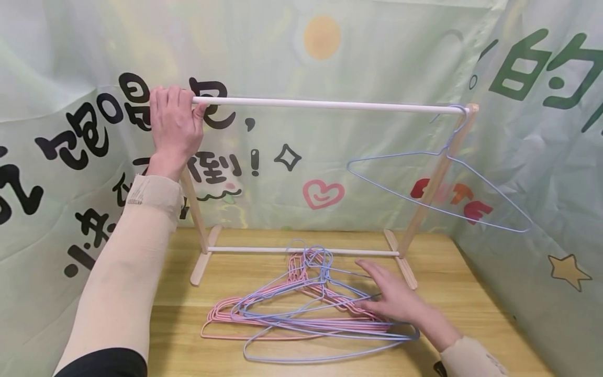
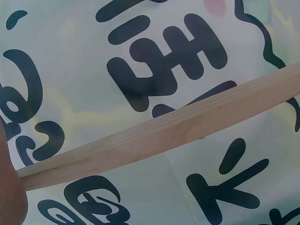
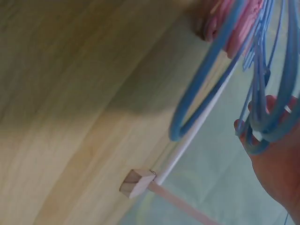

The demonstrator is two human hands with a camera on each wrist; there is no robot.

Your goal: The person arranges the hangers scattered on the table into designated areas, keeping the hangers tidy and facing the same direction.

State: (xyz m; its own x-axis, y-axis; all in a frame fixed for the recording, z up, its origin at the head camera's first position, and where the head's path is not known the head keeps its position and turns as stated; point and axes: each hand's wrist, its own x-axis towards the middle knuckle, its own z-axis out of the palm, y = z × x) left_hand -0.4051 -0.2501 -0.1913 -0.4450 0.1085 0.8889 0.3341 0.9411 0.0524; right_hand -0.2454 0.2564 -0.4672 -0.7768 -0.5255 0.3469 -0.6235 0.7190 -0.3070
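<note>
My left hand grips the upper left corner of a small clothes rack, fingers over the white top bar. The left wrist view shows the rack's wooden post beside that hand's edge. Blue wire hangers lie overlapping on pink hangers in front of the rack. At the right end of this pile is my right hand, thumb and fingers apart around the hangers' ends. In the right wrist view, blue hanger ends partly cover its fingers. One blue hanger hangs at the bar's right end.
The rack's wooden feet stand on a wood-grain table, joined by a low white bar. Printed cloth with lettering and drawings hangs behind and along the sides. The hanging hanger extends rightward past the rack's post.
</note>
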